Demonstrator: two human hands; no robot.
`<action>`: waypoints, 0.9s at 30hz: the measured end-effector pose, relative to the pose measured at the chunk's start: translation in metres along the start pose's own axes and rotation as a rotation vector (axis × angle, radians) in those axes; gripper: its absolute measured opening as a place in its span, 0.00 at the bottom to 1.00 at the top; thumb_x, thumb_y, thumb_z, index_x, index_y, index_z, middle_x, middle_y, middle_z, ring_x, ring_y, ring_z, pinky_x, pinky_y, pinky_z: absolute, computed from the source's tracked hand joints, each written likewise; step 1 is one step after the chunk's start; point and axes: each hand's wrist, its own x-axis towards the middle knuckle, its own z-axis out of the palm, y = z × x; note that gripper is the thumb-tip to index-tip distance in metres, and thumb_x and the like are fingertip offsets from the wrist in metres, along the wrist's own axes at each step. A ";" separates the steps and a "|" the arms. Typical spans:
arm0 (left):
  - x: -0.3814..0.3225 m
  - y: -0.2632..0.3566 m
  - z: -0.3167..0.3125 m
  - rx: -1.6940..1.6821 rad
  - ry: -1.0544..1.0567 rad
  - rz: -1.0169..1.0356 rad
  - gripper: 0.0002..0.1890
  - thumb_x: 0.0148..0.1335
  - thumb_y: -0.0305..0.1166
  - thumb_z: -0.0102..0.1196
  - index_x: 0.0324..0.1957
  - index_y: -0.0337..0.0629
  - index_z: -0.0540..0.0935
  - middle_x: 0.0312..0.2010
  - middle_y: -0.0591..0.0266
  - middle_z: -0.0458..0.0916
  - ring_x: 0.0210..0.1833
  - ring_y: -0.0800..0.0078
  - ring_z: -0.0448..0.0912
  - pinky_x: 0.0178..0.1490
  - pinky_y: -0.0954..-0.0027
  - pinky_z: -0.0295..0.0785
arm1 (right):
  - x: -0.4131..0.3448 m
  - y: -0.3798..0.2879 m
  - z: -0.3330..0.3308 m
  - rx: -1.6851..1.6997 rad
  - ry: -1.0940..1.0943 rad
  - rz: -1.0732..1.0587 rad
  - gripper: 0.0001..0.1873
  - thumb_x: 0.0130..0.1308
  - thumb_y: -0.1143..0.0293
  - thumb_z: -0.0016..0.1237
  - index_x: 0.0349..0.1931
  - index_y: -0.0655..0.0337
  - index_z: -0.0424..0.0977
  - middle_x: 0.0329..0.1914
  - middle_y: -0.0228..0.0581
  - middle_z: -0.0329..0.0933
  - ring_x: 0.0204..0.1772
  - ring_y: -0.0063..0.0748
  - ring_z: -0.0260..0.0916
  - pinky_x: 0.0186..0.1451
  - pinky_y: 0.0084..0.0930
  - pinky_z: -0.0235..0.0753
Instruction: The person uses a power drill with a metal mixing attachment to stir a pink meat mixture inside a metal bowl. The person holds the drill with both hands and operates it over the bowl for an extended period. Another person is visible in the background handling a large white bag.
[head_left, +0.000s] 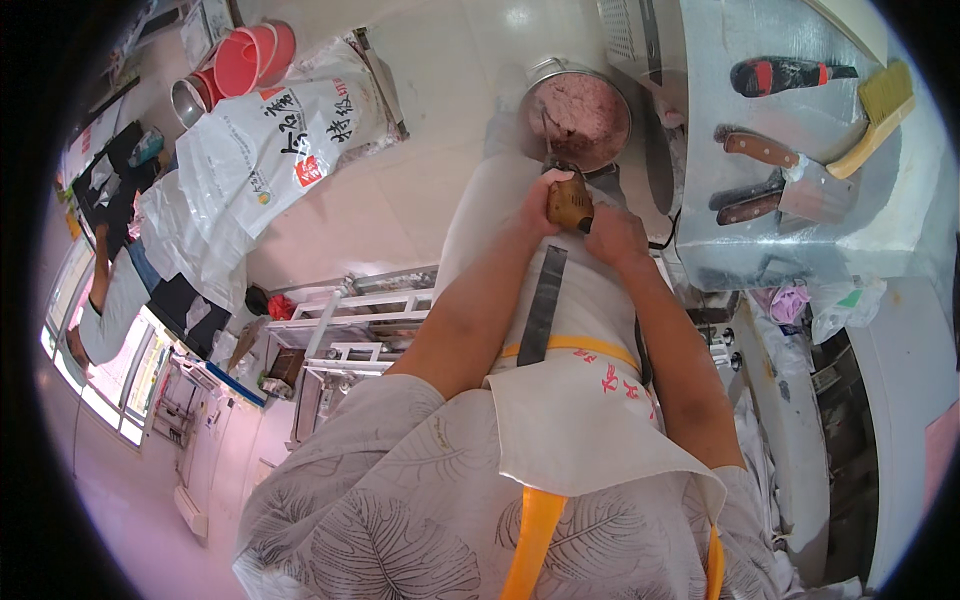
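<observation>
My left hand (546, 201) is wrapped around the front of a brown handheld power tool (570, 202), which looks like an electric drill. My right hand (618, 234) holds the same tool at its rear right side; its fingers are partly hidden. From the tool's front a thin metal stirring rod (547, 129) runs down into a round metal pot (630, 129) on the floor. Inside the pot is a pink, lumpy mass (581, 105) resembling minced meat, with the rod's lower end hidden in it. A black power cord (670, 234) shows beside my right hand.
On the metal counter (810, 255) to the right lie cleavers (817, 191), a wooden-handled brush (874, 139) and a black-and-red handled tool (765, 76). Left are a printed white sack (255, 150), red buckets (247, 56) and a white metal rack (360, 307). Another person (112, 300) is at far left.
</observation>
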 end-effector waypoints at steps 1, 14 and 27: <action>-0.001 0.004 0.001 0.009 -0.007 0.005 0.23 0.65 0.43 0.63 0.56 0.41 0.80 0.51 0.49 0.86 0.54 0.52 0.85 0.64 0.49 0.80 | 0.001 -0.002 0.000 -0.013 -0.001 0.003 0.16 0.62 0.68 0.54 0.49 0.64 0.79 0.47 0.59 0.86 0.54 0.60 0.85 0.61 0.51 0.82; 0.010 0.015 0.022 0.094 -0.032 -0.019 0.25 0.66 0.42 0.62 0.59 0.35 0.77 0.51 0.46 0.85 0.53 0.50 0.85 0.63 0.49 0.80 | -0.002 0.003 -0.010 0.006 0.141 -0.010 0.13 0.62 0.70 0.52 0.45 0.65 0.81 0.43 0.60 0.87 0.49 0.64 0.86 0.57 0.53 0.84; 0.013 0.022 0.017 0.107 -0.061 -0.043 0.24 0.68 0.41 0.60 0.58 0.33 0.78 0.51 0.44 0.86 0.54 0.50 0.85 0.64 0.50 0.80 | 0.000 -0.005 -0.001 0.009 0.138 0.043 0.14 0.62 0.69 0.52 0.44 0.66 0.82 0.44 0.61 0.87 0.49 0.61 0.87 0.56 0.52 0.85</action>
